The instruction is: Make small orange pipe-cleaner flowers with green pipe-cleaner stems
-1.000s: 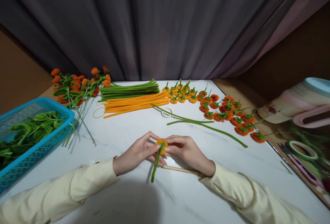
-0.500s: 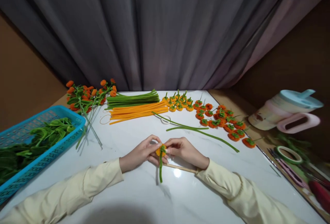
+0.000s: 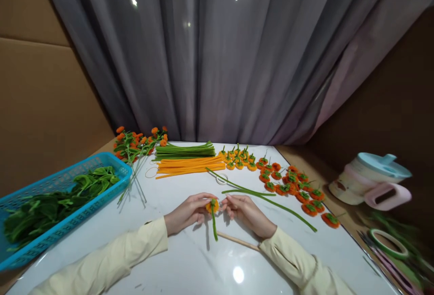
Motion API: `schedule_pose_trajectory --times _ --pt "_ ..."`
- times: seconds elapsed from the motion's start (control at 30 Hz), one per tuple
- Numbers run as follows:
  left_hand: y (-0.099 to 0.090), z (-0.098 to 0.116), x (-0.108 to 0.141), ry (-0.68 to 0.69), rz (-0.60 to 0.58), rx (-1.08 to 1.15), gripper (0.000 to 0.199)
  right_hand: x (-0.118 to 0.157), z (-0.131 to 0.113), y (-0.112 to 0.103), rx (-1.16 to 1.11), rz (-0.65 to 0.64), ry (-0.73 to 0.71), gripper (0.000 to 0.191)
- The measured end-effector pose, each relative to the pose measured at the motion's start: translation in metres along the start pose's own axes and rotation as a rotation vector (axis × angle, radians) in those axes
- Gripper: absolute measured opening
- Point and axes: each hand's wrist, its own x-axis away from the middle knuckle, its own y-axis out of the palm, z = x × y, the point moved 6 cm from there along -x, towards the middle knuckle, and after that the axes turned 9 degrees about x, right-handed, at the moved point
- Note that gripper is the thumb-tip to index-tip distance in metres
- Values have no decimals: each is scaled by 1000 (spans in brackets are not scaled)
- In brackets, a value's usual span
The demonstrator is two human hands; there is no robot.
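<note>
Observed yellow flower (image 3: pixel 212 206) above worktop (image 3: pixel 190 268), clamped in fingers of left hand (image 3: pixel 186 213), with green stem (image 3: pixel 214 228) toward near side. Found right hand (image 3: pixel 251 214) just beside flower; cannot tell whether fingers together or apart. Noted thin stick (image 3: pixel 239 240) below on worktop, green strips (image 3: pixel 262 195) beyond hands.

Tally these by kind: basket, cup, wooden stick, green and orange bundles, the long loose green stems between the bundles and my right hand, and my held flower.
Basket: 1
Cup: 1
Stick: 1
Green bundle: 1
Orange bundle: 1
Loose stems: 2
Held flower: 1
Total: 8
</note>
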Motion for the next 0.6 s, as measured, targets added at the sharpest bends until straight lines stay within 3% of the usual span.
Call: schedule_pose_trajectory --times 0.37,0.6 --pt "-12 10 -3 1 86 50 21 -3 2 -2 -145 -15 80 37" --pt "-11 10 0 -34 61 60 39 -6 3 -7 -198 21 46 26"
